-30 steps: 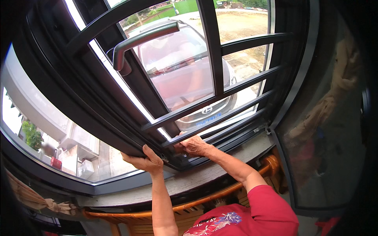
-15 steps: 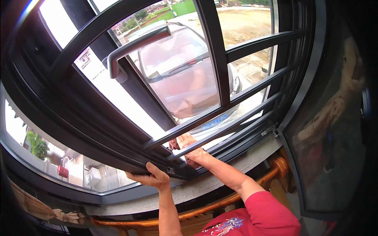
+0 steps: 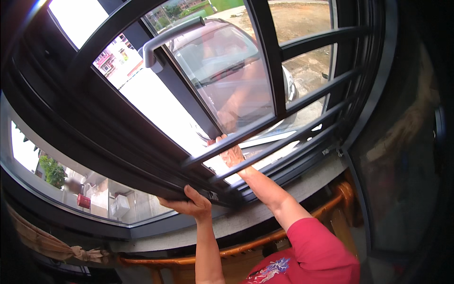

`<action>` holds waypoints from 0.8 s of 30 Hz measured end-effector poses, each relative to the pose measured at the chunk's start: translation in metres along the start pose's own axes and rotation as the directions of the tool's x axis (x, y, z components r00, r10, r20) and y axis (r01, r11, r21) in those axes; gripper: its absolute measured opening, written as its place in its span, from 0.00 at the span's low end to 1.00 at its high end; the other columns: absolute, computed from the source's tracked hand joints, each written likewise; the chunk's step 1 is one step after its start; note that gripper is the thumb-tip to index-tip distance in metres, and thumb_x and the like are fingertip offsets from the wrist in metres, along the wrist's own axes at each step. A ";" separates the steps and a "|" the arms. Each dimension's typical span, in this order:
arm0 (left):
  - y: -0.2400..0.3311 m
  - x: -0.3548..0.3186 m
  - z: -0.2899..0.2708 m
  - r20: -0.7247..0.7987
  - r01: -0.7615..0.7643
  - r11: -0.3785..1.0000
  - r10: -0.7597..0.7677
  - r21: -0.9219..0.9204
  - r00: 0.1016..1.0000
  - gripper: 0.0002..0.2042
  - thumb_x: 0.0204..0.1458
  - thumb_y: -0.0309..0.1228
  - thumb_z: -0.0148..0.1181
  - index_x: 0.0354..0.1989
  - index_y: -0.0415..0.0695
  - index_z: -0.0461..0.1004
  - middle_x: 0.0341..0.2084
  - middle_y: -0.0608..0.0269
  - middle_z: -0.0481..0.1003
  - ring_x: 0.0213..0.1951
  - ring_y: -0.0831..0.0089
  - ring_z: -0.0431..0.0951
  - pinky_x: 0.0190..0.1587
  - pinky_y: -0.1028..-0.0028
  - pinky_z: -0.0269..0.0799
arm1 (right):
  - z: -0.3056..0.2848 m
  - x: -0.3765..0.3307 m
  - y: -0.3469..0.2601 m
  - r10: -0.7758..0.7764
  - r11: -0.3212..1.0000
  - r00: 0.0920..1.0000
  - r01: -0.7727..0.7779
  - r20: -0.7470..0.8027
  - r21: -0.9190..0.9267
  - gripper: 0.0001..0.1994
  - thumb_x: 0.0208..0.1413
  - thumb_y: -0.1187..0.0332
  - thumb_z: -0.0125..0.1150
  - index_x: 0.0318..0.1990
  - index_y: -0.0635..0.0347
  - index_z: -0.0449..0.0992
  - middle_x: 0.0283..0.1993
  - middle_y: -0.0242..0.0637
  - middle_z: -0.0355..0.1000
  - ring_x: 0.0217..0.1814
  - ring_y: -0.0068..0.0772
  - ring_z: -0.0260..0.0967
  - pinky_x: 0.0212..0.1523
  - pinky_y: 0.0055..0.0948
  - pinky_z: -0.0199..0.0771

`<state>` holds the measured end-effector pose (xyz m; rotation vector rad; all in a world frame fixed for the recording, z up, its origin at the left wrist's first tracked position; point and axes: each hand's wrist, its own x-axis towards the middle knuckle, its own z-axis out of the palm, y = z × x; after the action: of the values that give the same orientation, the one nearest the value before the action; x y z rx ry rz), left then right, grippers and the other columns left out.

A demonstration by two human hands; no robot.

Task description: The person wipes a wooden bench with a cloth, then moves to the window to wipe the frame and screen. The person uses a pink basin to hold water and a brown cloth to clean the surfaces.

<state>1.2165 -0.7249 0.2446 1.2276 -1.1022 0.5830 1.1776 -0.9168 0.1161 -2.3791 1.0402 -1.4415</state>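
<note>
My left hand [image 3: 193, 205] is at the near lower edge of a dark metal window frame [image 3: 142, 163], thumb up on its face and fingers tucked along its edge. Through the dark horizontal bars [image 3: 291, 111] reaches my right arm. Beyond them my right hand [image 3: 231, 155] has its fingers bent at the lower corner of the outward-swung window sash [image 3: 191, 98]; a bar partly covers this hand. The sash carries glass and a grey lever handle [image 3: 172, 38] near its upper part.
A pale sill [image 3: 177, 240] runs under the frame, with a glossy wooden rail [image 3: 227, 253] below it. At the right stands a dark screen panel [image 3: 402, 189]. A tied curtain [image 3: 61, 246] hangs at the lower left. Outside is a parked car [image 3: 213, 52].
My right hand has moved up and farther out, to the sash's lower corner. My left hand keeps its place on the frame. The whole view has shifted slightly.
</note>
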 end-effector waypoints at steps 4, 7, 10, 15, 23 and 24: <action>-0.003 0.003 -0.004 -0.046 -0.048 0.997 0.051 0.063 0.998 0.26 0.60 0.33 0.44 0.61 0.32 0.45 0.50 0.45 0.59 0.50 0.60 0.67 0.51 0.70 0.64 | -0.045 0.002 -0.035 0.045 0.922 0.964 -0.141 0.263 0.360 0.07 0.51 0.65 0.53 0.32 0.58 0.73 0.31 0.47 0.70 0.35 0.48 0.70 0.35 0.40 0.70; 0.003 0.006 -0.003 -0.064 -0.080 0.992 0.087 0.099 0.994 0.26 0.60 0.33 0.45 0.61 0.31 0.46 0.49 0.44 0.60 0.48 0.59 0.68 0.50 0.70 0.66 | -0.070 -0.038 -0.046 -0.315 0.949 0.923 0.301 0.220 0.097 0.08 0.51 0.66 0.53 0.36 0.59 0.72 0.38 0.50 0.72 0.41 0.50 0.70 0.39 0.40 0.72; 0.005 0.003 -0.002 -0.060 -0.078 0.988 0.087 0.134 0.994 0.26 0.59 0.34 0.46 0.60 0.31 0.47 0.49 0.43 0.61 0.48 0.58 0.69 0.50 0.68 0.67 | -0.091 -0.077 -0.035 -0.170 0.985 0.911 0.164 0.375 0.049 0.09 0.49 0.70 0.53 0.37 0.62 0.71 0.39 0.47 0.70 0.42 0.46 0.69 0.38 0.38 0.73; 0.003 0.003 -0.002 -0.092 -0.077 0.981 0.094 0.177 0.991 0.27 0.59 0.34 0.48 0.59 0.30 0.49 0.47 0.42 0.63 0.45 0.57 0.72 0.45 0.68 0.71 | -0.155 -0.086 -0.024 -0.186 0.934 0.965 0.233 0.187 -0.272 0.02 0.47 0.74 0.53 0.29 0.62 0.70 0.27 0.38 0.64 0.32 0.37 0.66 0.33 0.33 0.73; -0.002 0.003 -0.004 -0.107 -0.066 0.972 0.092 0.226 0.990 0.26 0.59 0.35 0.48 0.59 0.31 0.49 0.47 0.44 0.64 0.45 0.58 0.73 0.44 0.69 0.73 | -0.233 -0.122 0.056 0.018 0.956 0.990 -0.058 -0.142 -0.287 0.19 0.44 0.78 0.61 0.46 0.58 0.65 0.42 0.42 0.65 0.46 0.43 0.64 0.44 0.35 0.70; -0.003 0.000 -0.002 -0.104 -0.058 0.973 0.082 0.222 0.991 0.26 0.59 0.35 0.47 0.59 0.31 0.49 0.46 0.44 0.64 0.45 0.59 0.73 0.44 0.69 0.73 | -0.239 -0.131 0.073 0.170 0.948 0.969 -0.211 -0.182 -0.238 0.22 0.40 0.80 0.62 0.45 0.57 0.65 0.43 0.41 0.64 0.47 0.44 0.64 0.45 0.37 0.69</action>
<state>1.2195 -0.7241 0.2438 1.3314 -1.0088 0.8356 0.9062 -0.8396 0.1121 -2.2734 1.5382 -1.5267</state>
